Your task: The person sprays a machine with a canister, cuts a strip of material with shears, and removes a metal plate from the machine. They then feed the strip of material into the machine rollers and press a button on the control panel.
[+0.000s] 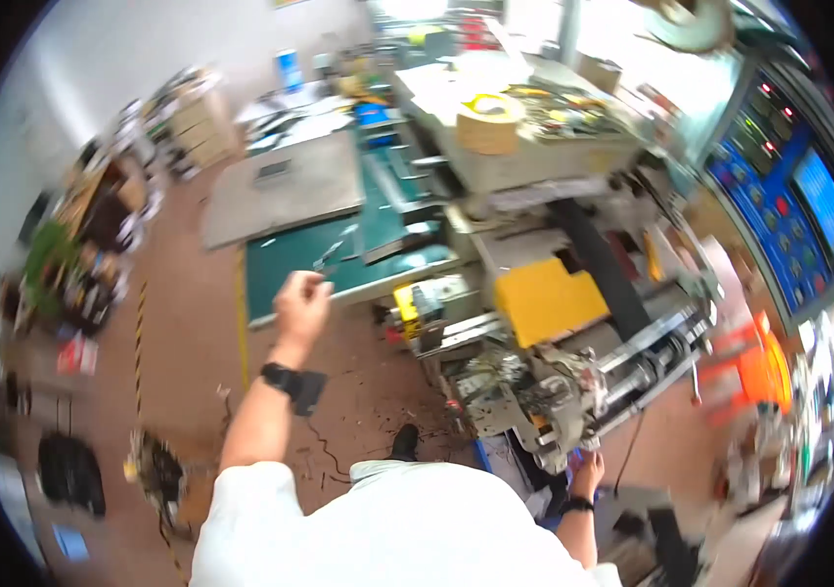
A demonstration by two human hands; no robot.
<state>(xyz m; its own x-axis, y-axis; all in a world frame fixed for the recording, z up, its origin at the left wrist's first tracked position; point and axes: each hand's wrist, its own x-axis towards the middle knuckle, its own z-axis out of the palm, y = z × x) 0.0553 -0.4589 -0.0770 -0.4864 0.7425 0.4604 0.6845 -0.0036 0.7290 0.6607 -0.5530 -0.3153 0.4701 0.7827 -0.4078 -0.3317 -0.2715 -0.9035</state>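
My left hand reaches out beside the front edge of a green-topped workbench, its fingers curled in. Whether anything small is inside them is blurred. Just beyond the fingertips, a thin shiny metal piece shows against the green surface; I cannot tell if the hand touches it. Low on the right, my right hand is at the near end of a metal machine head. Its fingers are smeared and partly hidden by the machine. A yellow plate lies on the machine bed behind the head.
A grey metal plate covers part of the workbench. At the right stand a blue control panel with a screen and an orange stool. A roll of tape sits on the machine top. A cable trails across the floor.
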